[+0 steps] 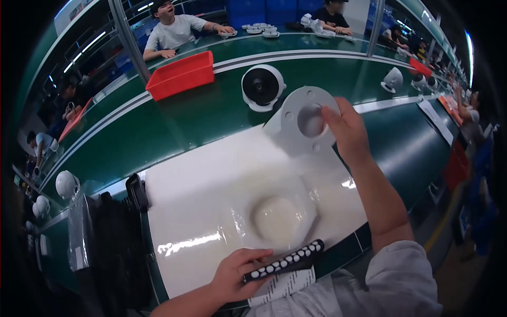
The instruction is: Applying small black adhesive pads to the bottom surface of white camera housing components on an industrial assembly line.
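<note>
My right hand (347, 131) grips a white rounded housing (301, 103) by its rim, raised above the far right corner of the white work mat (185, 193). Its flat end faces me, with a wide round opening and small round recesses around it. Low in front of my body, my left hand (235, 274) is closed on a black strip (285, 261) dotted with white round pieces. A printed white paper (282, 288) lies just under that strip. Between the hands, a white angular holder (277, 219) with a round hollow sits on the mat.
A white camera with a black front (261, 87) stands on the green conveyor (111, 137) ahead, right of a red bin (180, 75). Black bags (119, 243) and a small black case (136, 191) lie left. People (177, 29) work across the line.
</note>
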Motion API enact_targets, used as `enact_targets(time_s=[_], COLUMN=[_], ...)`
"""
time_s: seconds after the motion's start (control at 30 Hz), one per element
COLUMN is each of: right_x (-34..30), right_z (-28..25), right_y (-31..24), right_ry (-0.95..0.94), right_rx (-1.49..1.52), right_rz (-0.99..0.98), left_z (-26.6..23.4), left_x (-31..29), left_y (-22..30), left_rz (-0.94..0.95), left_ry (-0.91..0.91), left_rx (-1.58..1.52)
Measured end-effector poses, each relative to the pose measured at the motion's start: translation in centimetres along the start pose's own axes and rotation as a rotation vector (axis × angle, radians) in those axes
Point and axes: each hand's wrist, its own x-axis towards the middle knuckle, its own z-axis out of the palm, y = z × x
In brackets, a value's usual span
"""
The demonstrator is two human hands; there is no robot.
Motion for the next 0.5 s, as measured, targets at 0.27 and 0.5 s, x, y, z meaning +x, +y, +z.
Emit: enact_targets(time_s=[0.27,0.5], right_x=[-10.8,-18.6], right_z=[3.4,2.5], right_y=[-2.9,0.3], right_ry=[-0.374,-0.362], right_rx=[0.137,0.618], right_rz=[0.396,0.263], left_z=[-0.6,-0.6], left_x=[-1.0,-1.8], left_y=[1.3,1.1], left_rz=[-0.107,-0.261], left_ry=[-0.082,0.029], left_rx=[-0.039,-0.284])
